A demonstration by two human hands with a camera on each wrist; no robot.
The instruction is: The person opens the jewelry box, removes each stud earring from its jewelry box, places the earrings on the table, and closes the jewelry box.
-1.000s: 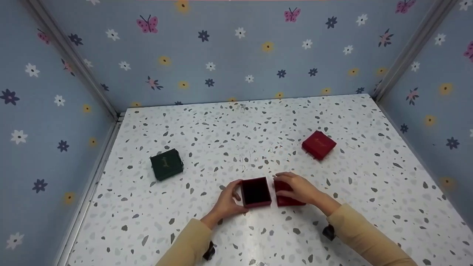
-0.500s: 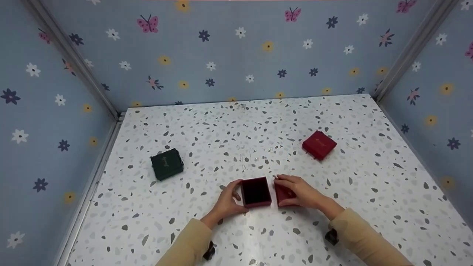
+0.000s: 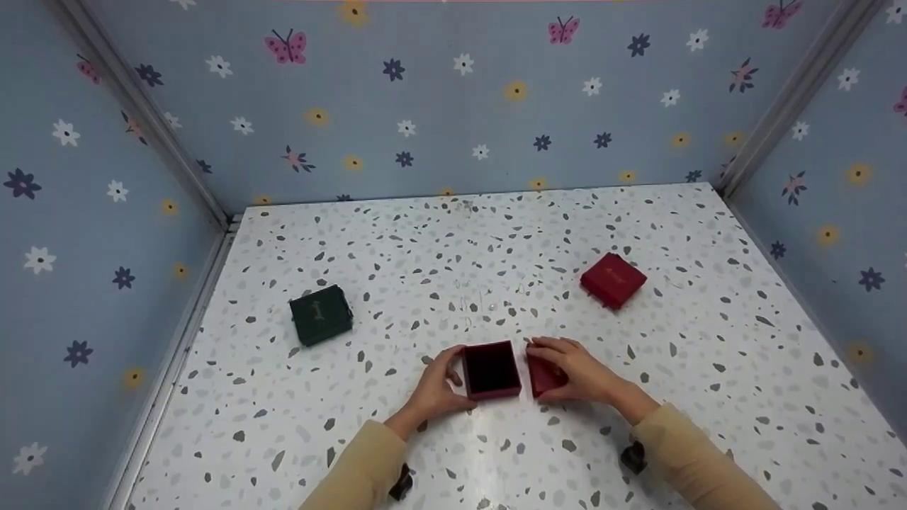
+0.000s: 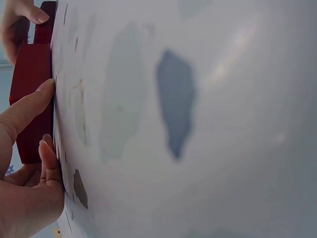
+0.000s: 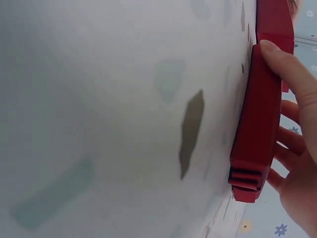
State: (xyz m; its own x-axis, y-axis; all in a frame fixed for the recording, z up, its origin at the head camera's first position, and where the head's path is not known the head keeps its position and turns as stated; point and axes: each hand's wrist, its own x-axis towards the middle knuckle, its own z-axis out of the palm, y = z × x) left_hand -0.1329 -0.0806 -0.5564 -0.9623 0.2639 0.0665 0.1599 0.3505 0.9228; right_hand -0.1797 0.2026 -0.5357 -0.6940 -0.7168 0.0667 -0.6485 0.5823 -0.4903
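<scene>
A small square red box (image 3: 491,370) stands with its top off on the table, showing a dark, black-looking interior. My left hand (image 3: 437,388) holds it from the left, thumb along the near side and fingers at the far left corner. Just to its right, a narrow gap away, lies a flatter red box lid (image 3: 544,375). My right hand (image 3: 581,372) grips that lid between the thumb at the near edge and fingers at the far edge, covering much of it. Folded red ribbon loops (image 5: 246,179) show at the lid's end in the right wrist view.
Back right lies a flat red box (image 3: 613,280) with faint gold lettering; at left, a similar dark green box (image 3: 321,315). Thin, thread-like bits (image 3: 465,306), too small to identify, lie beyond the open box. Patterned blue walls (image 3: 439,106) enclose the speckled table (image 3: 397,241).
My right thumb has slid from the top of the lid to its near edge, and the hand has shifted slightly nearer the body. The left hand and open box stay put.
</scene>
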